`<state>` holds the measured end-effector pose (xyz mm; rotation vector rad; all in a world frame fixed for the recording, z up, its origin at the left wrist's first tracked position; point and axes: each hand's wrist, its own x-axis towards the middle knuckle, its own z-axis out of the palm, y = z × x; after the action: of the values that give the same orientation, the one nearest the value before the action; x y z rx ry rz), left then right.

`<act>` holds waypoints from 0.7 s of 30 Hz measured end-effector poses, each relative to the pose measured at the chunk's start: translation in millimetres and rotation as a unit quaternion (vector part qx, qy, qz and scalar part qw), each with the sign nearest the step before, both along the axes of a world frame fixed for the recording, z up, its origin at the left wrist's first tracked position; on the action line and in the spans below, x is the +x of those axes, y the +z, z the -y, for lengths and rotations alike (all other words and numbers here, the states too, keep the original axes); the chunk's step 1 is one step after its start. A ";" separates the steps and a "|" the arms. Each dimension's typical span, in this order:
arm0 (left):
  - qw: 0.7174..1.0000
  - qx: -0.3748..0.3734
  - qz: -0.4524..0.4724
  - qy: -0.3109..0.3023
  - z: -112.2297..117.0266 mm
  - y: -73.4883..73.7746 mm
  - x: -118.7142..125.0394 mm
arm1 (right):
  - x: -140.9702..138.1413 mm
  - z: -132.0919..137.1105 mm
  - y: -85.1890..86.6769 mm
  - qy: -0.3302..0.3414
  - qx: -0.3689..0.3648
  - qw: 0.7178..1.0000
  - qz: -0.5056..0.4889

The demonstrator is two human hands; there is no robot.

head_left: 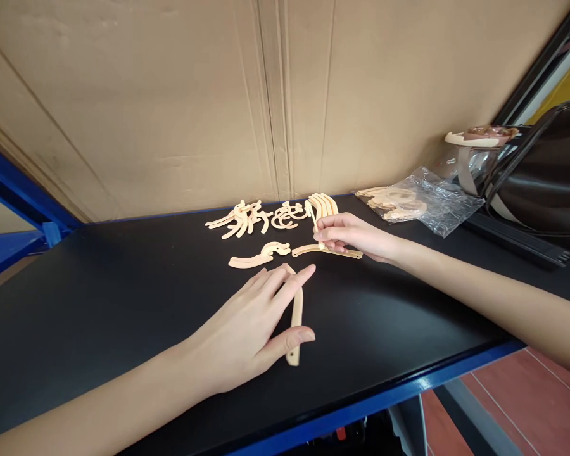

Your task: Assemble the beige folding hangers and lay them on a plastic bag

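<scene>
You can read no text, label, brand, number or sign anywhere in the frame.

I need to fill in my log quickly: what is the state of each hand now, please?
Left hand: open, spread over a curved pale strip; firm contact cannot be told.
Right hand: closed, holding a slim pale strip.
</scene>
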<state>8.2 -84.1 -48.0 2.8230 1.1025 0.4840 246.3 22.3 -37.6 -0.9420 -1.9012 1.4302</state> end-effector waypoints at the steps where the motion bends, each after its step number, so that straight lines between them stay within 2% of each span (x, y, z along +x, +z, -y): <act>1: 1.000 -0.013 0.008 0.009 0.3 0.7 0.3 | -0.4 -0.1 -1.2 0.003 -0.002 1.000 0.000; 7: 0.993 -0.105 0.037 0.026 -0.9 2.5 -2.6 | -0.5 0.4 -4.4 0.023 -0.003 0.999 0.037; 10: 0.995 -0.066 0.047 0.064 -2.5 3.2 -3.9 | -0.8 2.4 -1.9 0.057 0.035 0.995 0.074; 12: 0.994 -0.015 0.045 0.103 -4.1 4.7 -3.2 | -1.7 3.9 -0.8 0.061 0.055 0.992 0.094; 14: 0.991 0.004 0.028 0.133 -5.7 6.5 -1.4 | -3.1 5.6 -1.3 0.065 0.068 0.990 0.101; 21: 0.986 -0.052 -0.011 0.159 -7.1 11.6 2.5 | -12.7 17.1 -9.1 0.107 0.070 0.991 0.032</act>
<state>10.8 -77.0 -36.3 2.5777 1.5438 0.4021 233.6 5.2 -46.7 -0.7453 -2.1740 1.3763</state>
